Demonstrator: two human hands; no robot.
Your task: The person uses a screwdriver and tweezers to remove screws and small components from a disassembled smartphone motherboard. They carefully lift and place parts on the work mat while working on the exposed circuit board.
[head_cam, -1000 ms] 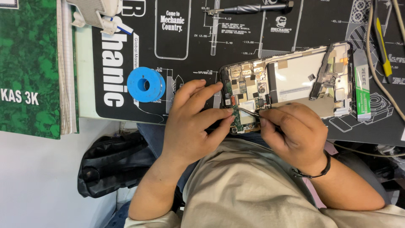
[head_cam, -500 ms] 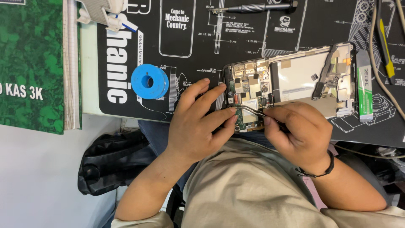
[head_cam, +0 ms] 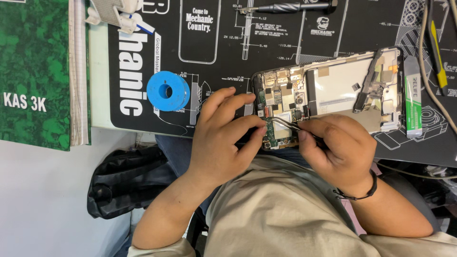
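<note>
opened phone [head_cam: 333,90] | flat on mat, internals exposed | tweezers [head_cam: 285,124] | tips on board
</note>
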